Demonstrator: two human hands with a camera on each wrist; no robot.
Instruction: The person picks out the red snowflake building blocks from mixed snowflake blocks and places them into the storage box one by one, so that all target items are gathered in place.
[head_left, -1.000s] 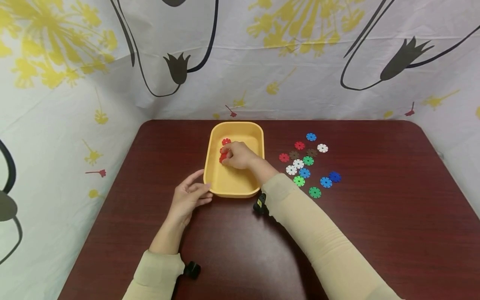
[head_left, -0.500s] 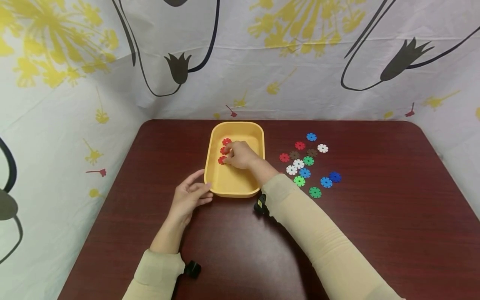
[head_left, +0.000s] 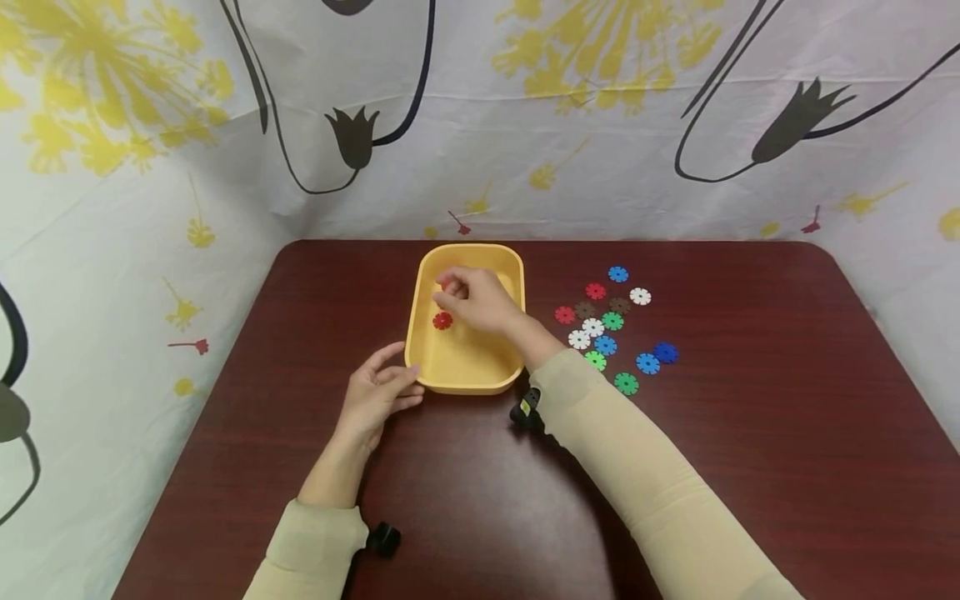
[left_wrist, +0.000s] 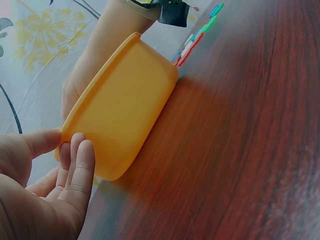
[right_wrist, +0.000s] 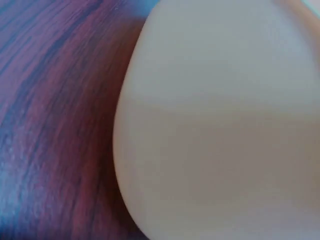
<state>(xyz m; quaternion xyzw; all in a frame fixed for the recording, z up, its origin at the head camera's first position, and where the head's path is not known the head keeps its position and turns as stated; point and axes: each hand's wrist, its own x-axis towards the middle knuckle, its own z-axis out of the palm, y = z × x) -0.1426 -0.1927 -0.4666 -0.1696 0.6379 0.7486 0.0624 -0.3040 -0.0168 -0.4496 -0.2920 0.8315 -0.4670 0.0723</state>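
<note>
A yellow plastic tray (head_left: 465, 367) rests on the table. At its front left corner my left hand (head_left: 380, 392) pinches the rim; in the left wrist view the thumb (left_wrist: 45, 141) lies on the rim and a finger bends below it outside the wall. My right hand (head_left: 480, 300) reaches over the right side into the tray, its fingers bent above the left part. One red notched disc (head_left: 442, 321) lies on the tray floor just in front of this hand. More red shows by the fingertips, and I cannot tell whether they hold it. The right wrist view shows the tray's blurred outer wall (right_wrist: 215, 150).
Loose notched discs lie right of the tray: red discs (head_left: 565, 315), white discs (head_left: 579, 339), brown discs (head_left: 619, 305), green discs (head_left: 626, 383) and blue discs (head_left: 648, 363). A patterned cloth (head_left: 465, 167) hangs behind the dark wooden table (head_left: 750, 467).
My right hand has moved slightly back inside the tray, away from the front red disc, and now covers most of the other red discs there. My left hand stays at the rim.
</note>
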